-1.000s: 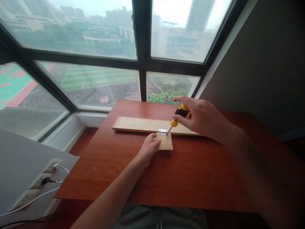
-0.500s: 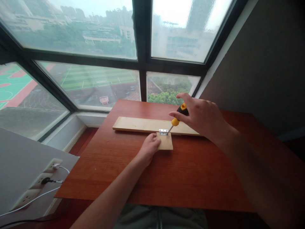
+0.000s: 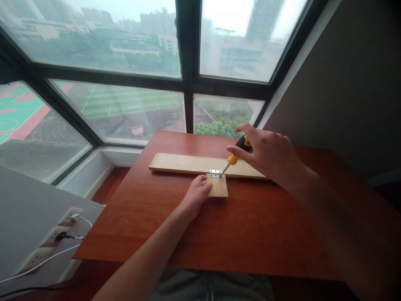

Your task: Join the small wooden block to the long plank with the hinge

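Observation:
My left hand (image 3: 199, 191) pinches the left edge of a small square wooden piece (image 3: 218, 188), thumb on top. A silver metal hinge (image 3: 215, 173) lies across the far edge of that piece and reaches toward a long pale board (image 3: 184, 162) behind it. Closed around the handle of a yellow and black screwdriver (image 3: 233, 159) is my right hand (image 3: 271, 152). The screwdriver leans to the right, and its tip meets the hinge's right near corner. Any screw head under the tip is too small to make out.
The reddish-brown wooden table (image 3: 250, 234) carries the boards, its far edge close to the window frame (image 3: 188, 106). At lower left, cables run from wall sockets (image 3: 52, 240). A dark wall (image 3: 344, 96) rises on the right.
My right hand and the screwdriver handle have shifted slightly to the right, the handle leaning a little more. The tip stays at the hinge, and my left hand keeps its hold.

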Tool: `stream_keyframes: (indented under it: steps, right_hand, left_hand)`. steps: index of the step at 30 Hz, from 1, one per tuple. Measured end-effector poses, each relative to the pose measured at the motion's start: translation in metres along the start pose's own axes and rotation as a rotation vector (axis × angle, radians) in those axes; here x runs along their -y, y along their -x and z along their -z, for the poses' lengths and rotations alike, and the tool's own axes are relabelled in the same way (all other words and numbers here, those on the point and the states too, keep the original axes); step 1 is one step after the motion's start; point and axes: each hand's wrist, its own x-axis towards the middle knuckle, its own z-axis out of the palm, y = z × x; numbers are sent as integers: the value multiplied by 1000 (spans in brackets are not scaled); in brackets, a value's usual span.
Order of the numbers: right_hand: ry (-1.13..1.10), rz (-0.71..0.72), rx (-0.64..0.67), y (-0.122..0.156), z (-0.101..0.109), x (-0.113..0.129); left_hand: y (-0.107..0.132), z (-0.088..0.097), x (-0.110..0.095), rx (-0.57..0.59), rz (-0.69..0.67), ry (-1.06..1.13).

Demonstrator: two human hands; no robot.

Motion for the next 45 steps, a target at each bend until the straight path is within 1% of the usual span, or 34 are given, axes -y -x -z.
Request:
stream_keyframes:
  steps: [2,4,6,8,11,12,13,15,17,19,21,25,27,33,40,45]
  right_hand:
    - [-128,35,54,0,4,-2]
    - [-306,118,132,1,9,-5]
    - [-396,176,186,1,11,-6]
    - [-310,158,159,1,10,-5]
    - [-32,42,43,0,6,0]
    - [17,9,23,0,5,1]
    - [19,-6,21,0,4,1]
    - [-103,35,68,0,6,0]
    - [-297,134,147,-1,9,-2]
    - [-399,197,194,-1,10,-3]
    - [-319,174,147,-1,8,-1]
    - [14,56,-22,-2,1,4]
    - [73,46,-54,-4,-1,4]
    - [66,-11,-123,-6,2,2]
    - [10,36,-149,-4,-5,11]
    - [-18,61,-190,-5,-12,12]
  left_hand:
    - [0,0,0,1,-3,-2]
    - [0,0,0,-1,-2,-1]
    - [1,0,-1,-5,-2,0]
    - [1,-1,-2,-9,1,-1]
    - [1,-1,-2,-12,7,-8]
    - [1,-1,-2,-10,8,-8]
    - [1,-1,-2,-7,6,-6]
    - [0,0,-1,-4,2,1]
    - [0,0,0,-7,0,5]
    - [0,0,0,-11,3,3]
    - [0,0,-1,-10,6,0]
    - [1,-1,-2,-7,9,-8]
    - [2,-1,-2,-7,9,-11]
    - [2,-1,-2,-2,16,-23]
    - [3,-2,-4,-9,13,-27]
    - [2,-2,-3,-8,17,-29]
